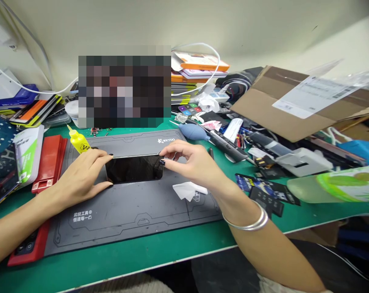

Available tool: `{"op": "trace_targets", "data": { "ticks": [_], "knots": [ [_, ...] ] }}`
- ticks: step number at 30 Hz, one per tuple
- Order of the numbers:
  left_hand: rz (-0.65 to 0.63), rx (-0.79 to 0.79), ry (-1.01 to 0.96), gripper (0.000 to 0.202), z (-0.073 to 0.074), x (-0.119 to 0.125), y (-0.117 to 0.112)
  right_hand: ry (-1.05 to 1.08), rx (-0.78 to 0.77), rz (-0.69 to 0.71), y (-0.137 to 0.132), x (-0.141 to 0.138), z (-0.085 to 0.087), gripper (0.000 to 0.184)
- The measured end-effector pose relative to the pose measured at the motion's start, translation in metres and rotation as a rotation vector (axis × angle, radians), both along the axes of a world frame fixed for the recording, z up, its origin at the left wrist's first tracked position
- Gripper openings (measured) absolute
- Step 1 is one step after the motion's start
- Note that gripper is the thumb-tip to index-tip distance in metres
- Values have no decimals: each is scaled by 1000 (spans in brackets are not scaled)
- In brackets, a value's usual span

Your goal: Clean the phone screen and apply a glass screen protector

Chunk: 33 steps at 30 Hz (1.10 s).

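A black-screened smartphone lies sideways on the grey work mat, its screen facing up. My left hand grips its left end, with fingers at the top corner and the thumb at the lower corner. At the upper right corner, the fingertips of my right hand pinch the phone's edge. A crumpled white tissue rests on the mat just below my right hand. Behind my left hand stands a yellow bottle with a thin nozzle.
A red clamp-like fixture borders the mat on the left. On the right are a blue air blower, a black card, a drink bottle and a cardboard box. Packages crowd the left side; a blurred-out patch covers the back.
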<state>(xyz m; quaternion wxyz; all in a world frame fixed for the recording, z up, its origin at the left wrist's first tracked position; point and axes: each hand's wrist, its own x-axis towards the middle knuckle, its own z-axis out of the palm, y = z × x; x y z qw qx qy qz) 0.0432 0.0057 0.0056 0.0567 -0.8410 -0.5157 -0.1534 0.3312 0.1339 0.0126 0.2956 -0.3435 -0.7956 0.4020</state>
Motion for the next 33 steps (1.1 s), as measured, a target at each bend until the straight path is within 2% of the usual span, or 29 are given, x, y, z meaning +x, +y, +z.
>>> {"op": "trace_targets", "data": {
  "ticks": [7,17,33],
  "knots": [
    [-14,31,36,45,-1,0,-1,-29,59,-16,-5,-2,-2,7],
    [-9,26,45,45,-2,0,-1,-78,245,-72,-18,-4,-3,6],
    [-21,56,82,45,-1,1,-1,-82,272,-79,-18,-4,-5,4]
  ]
}}
